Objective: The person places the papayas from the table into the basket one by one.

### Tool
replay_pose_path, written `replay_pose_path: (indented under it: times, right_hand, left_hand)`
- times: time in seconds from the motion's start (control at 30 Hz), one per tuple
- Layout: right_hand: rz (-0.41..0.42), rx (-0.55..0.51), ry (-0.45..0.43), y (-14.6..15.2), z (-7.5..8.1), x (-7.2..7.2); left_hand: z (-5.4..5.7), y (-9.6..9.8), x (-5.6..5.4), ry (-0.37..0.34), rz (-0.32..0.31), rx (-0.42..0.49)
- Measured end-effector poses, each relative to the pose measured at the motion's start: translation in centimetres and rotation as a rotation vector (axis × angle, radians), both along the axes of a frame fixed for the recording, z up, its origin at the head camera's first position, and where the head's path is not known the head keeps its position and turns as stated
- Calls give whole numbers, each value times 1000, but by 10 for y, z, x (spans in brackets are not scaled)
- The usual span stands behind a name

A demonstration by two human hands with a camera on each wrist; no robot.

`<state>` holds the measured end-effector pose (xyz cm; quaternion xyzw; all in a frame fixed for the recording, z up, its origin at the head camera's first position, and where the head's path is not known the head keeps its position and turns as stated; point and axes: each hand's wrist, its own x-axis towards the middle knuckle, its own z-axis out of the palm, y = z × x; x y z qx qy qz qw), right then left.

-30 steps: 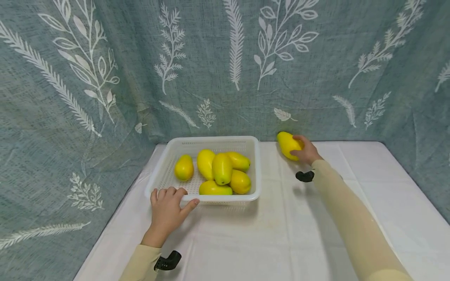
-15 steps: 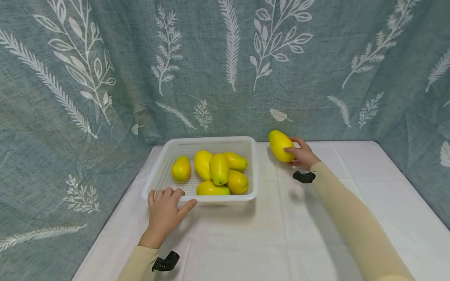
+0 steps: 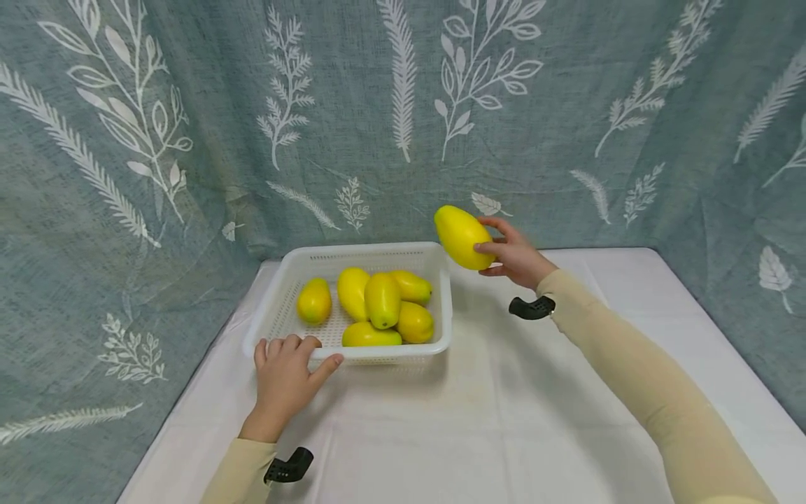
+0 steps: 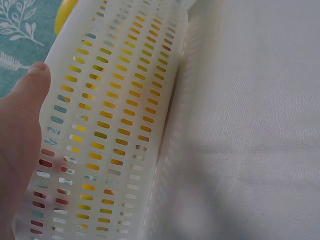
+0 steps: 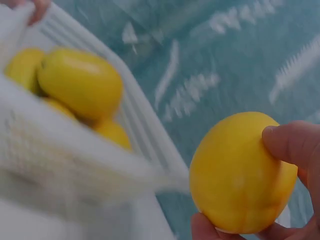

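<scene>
My right hand point(image 3: 518, 257) grips a yellow mango point(image 3: 462, 239) between thumb and fingers, in the air just off the back right corner of a white plastic basket point(image 3: 393, 353). In the right wrist view the held mango point(image 5: 235, 172) fills the space in front of the thumb. My left hand point(image 3: 285, 383) holds the basket's front rim near its left corner, fingers over the inside and thumb outside. Inside the basket lie several mangoes: one mango point(image 3: 313, 302) apart at the left, the rest bunched at the right, with a mango point(image 3: 382, 301) on top.
A white cloth point(image 3: 428, 448) covers the table under the basket. Behind and at both sides hangs a blue-green curtain point(image 3: 352, 105) with white leaf prints, close to the table's back edge. A black wrist mount point(image 3: 532, 308) sticks out below the right wrist.
My right hand has lifted the mango off the table and carried it left, toward the basket. The left hand keeps its hold on the rim. The whole view has shifted slightly.
</scene>
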<state>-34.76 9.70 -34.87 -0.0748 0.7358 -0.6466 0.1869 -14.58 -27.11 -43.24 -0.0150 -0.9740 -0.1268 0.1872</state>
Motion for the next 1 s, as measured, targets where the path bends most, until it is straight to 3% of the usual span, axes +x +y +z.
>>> replay_pose_path:
  times: [0.3, 0.67, 1.0]
  right_hand:
    - [135, 58, 13, -41, 4, 23]
    - [150, 238, 11, -64, 0, 40]
    - [149, 265, 89, -62, 4, 50]
  left_hand:
    - [-4, 1, -1, -17, 9, 11]
    - [-4, 1, -1, 20, -5, 2]
    - [-3, -1, -1, 63, -16, 8]
